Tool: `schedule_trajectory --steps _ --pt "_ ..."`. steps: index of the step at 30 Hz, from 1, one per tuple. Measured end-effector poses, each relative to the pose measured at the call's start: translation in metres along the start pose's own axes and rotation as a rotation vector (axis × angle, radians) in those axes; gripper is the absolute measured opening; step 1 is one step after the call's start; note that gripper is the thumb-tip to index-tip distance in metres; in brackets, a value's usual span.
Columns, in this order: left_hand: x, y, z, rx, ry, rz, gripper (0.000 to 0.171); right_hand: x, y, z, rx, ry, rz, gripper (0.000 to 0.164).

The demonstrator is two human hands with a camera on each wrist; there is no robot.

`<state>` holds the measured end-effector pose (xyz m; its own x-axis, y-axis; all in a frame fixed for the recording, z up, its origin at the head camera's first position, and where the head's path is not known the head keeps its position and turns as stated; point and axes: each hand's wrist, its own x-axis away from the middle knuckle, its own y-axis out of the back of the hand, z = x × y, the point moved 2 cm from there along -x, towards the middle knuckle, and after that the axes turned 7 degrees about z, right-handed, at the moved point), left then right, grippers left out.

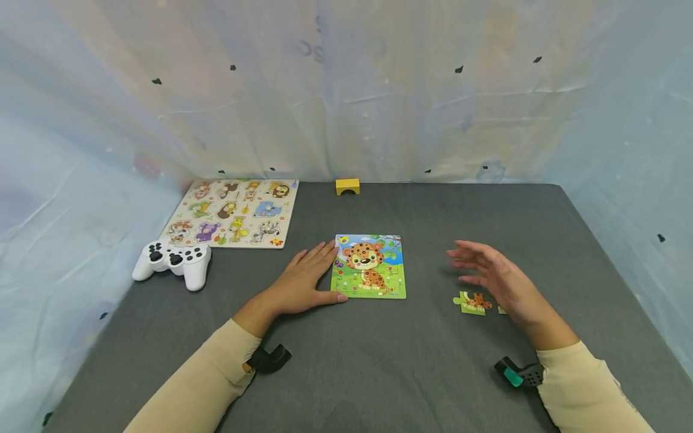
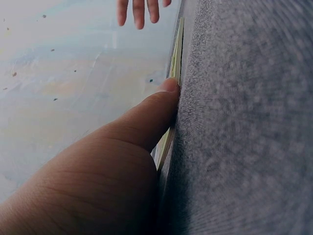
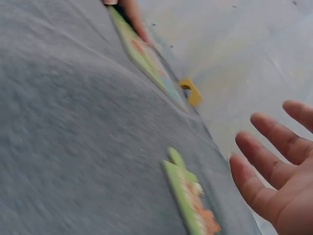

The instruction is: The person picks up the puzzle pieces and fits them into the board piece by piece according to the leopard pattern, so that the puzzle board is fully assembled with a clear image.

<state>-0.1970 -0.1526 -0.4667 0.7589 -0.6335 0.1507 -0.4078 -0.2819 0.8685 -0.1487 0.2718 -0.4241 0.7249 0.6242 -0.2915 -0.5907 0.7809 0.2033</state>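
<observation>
A small leopard jigsaw puzzle (image 1: 369, 267) lies flat at the middle of the table. My left hand (image 1: 305, 279) rests at its left side, fingers straight along the left edge and thumb touching the lower left corner. In the left wrist view the thumb (image 2: 146, 115) lies against the edge of the puzzle board (image 2: 175, 61). To the right, my right hand (image 1: 500, 282) hovers with spread fingers and holds nothing. Just below its fingers a loose puzzle piece (image 1: 473, 304), green with orange spots, lies on the table. Part of another piece (image 1: 502, 310) shows beside it, mostly hidden by the hand.
At the back left lies a wooden animal board (image 1: 233, 213) with several pictures. A white game controller (image 1: 173, 261) overlaps its front left corner. A yellow arch block (image 1: 348, 186) stands at the table's back edge, before a pale curtain (image 1: 368, 90).
</observation>
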Motion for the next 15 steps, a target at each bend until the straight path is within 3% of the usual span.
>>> schedule_trajectory --steps 6,15 --pt "0.002 0.002 -0.003 -0.026 0.012 0.008 0.112 0.011 0.013 0.005 -0.084 0.027 -0.016 0.066" --pt "0.002 0.002 -0.003 -0.02 0.015 0.009 0.112 0.025 0.031 -0.008 -0.026 -0.065 -0.014 0.064"
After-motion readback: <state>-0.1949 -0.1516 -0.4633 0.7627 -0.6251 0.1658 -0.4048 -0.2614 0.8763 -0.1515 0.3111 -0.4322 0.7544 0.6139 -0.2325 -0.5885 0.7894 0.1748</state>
